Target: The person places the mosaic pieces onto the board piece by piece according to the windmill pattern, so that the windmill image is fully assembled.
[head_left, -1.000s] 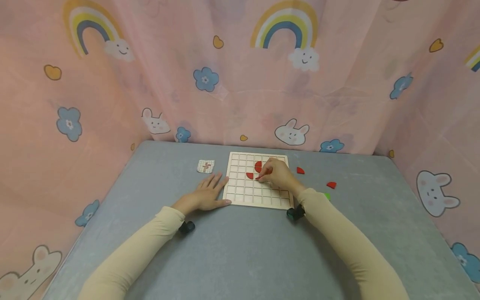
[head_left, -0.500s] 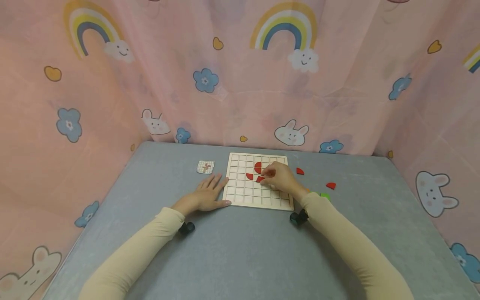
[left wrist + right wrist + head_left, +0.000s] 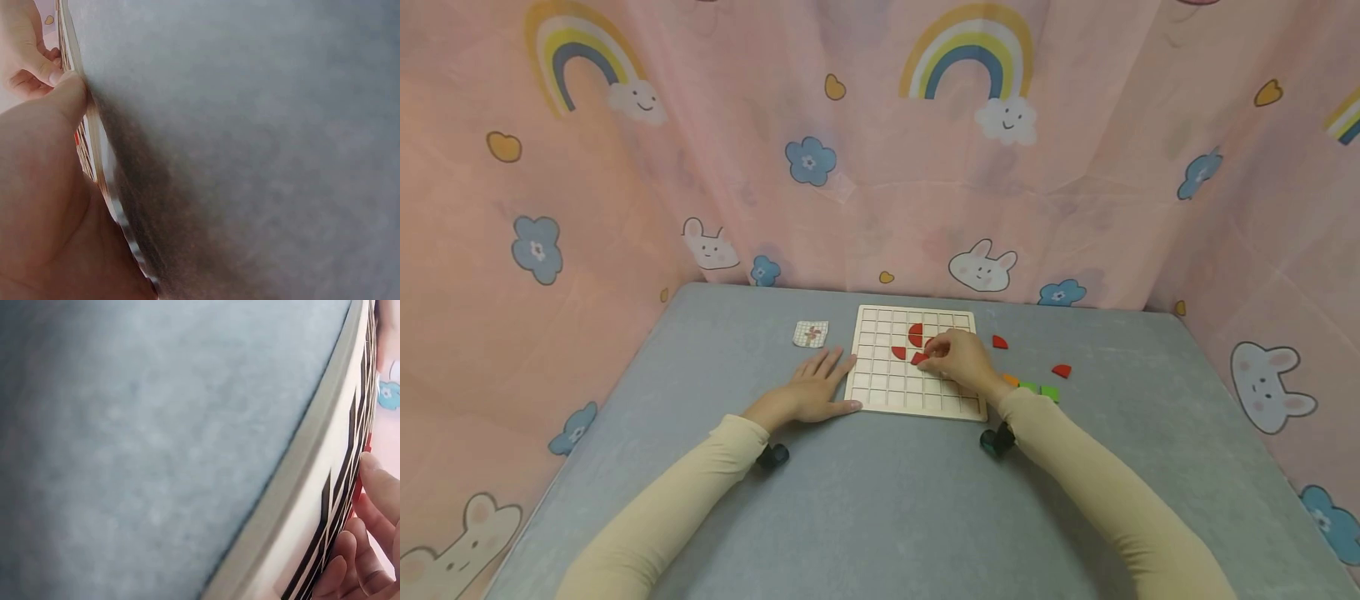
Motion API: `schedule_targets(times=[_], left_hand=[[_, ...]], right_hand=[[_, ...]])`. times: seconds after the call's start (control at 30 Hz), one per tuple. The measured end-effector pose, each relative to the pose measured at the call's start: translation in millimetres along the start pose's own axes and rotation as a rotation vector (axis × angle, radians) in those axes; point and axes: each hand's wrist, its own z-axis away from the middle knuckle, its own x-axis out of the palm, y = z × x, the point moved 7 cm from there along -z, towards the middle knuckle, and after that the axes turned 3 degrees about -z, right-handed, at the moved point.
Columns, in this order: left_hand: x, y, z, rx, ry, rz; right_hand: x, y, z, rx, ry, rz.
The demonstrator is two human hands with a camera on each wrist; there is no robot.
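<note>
A pale wooden grid board [image 3: 880, 383] lies on the table. My left hand [image 3: 808, 394] rests beside its left edge, fingers spread, with the thumb and fingertips touching the edge. Over the middle of the board, my right hand [image 3: 962, 360] has its fingers curled, thumb and fingers at a red quarter-circle piece [image 3: 918, 358]. Part of that piece is hidden by the fingers. Another bit of red [image 3: 928, 342] shows by the index finger. On the grid sit a red half-circle shape [image 3: 915, 335] and a red quarter-circle [image 3: 898, 353]. The right wrist view shows the thumb [image 3: 380, 484] against red.
Left of the board lies a small pattern card [image 3: 811, 334] with a pinwheel figure. To the right are two loose red quarter pieces, one nearer [image 3: 1000, 342] and one farther out [image 3: 1062, 371]. Green pieces [image 3: 1049, 392] and an orange piece [image 3: 1011, 380] lie by the right forearm.
The red piece in the right hand went from tilted to lying flat on the grid. The right hand shifted slightly right, uncovering more green and orange pieces. My left hand stayed still.
</note>
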Motion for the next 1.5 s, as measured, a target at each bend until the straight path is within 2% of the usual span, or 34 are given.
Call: schedule_targets(times=[0.3, 0.53, 1.0, 1.33, 1.5], left_hand=[[1.1, -2.2, 0.8, -0.009, -0.012, -0.024], [1.3, -2.1, 1.1, -0.005, -0.007, -0.026], [1.1, 0.0, 1.2, -0.001, -0.006, -0.018], [2.0, -1.2, -0.8, 0.003, 0.002, -0.023], [1.6, -1.1, -0.3, 0.001, 0.001, -0.016]], right_hand=[[1, -3, -2, 0.010, -0.008, 0.016], [3, -2, -6, -0.015, -0.014, 0.023], [10, -4, -15, -0.033, -0.106, 0.031], [7, -11, -22, -0.113, -0.123, 0.086], [9, -10, -23, -0.108, -0.151, 0.075]])
